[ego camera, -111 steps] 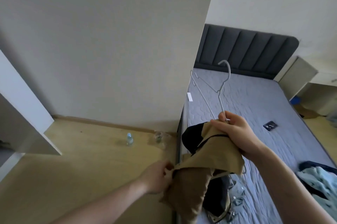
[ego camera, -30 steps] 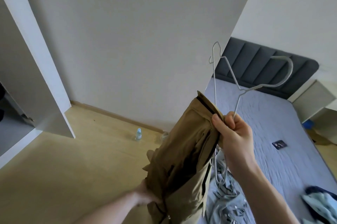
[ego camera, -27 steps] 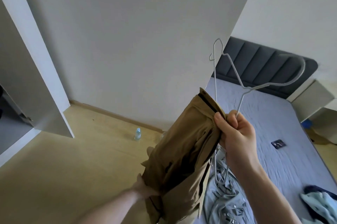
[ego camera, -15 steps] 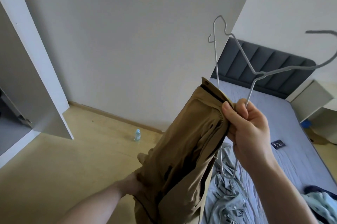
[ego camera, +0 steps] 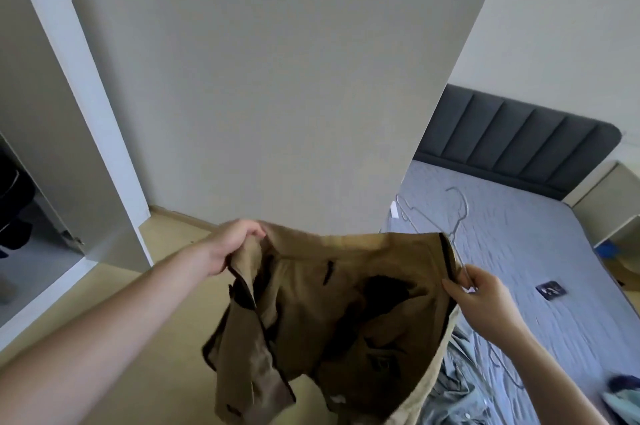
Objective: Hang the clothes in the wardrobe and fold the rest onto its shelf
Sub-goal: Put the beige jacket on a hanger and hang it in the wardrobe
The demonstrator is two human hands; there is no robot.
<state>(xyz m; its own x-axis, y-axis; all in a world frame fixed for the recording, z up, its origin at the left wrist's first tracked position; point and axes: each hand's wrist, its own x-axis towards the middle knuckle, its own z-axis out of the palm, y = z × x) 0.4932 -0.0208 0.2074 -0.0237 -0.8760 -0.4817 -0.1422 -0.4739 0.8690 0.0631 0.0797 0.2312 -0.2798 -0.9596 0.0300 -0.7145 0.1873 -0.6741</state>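
Both arms reach forward, spreading a tan cotton garment (ego camera: 346, 313) above the bed's edge. The left hand (ego camera: 232, 244) pinches one corner; the right hand (ego camera: 485, 303) grips the other plus a thin white wire hanger (ego camera: 457, 216).

Your one view: head-worn, wide-angle.
You look forward and down, close over your left hand (ego camera: 235, 244) and right hand (ego camera: 485, 300), toward wall (ego camera: 277, 78) and bed (ego camera: 554, 268).
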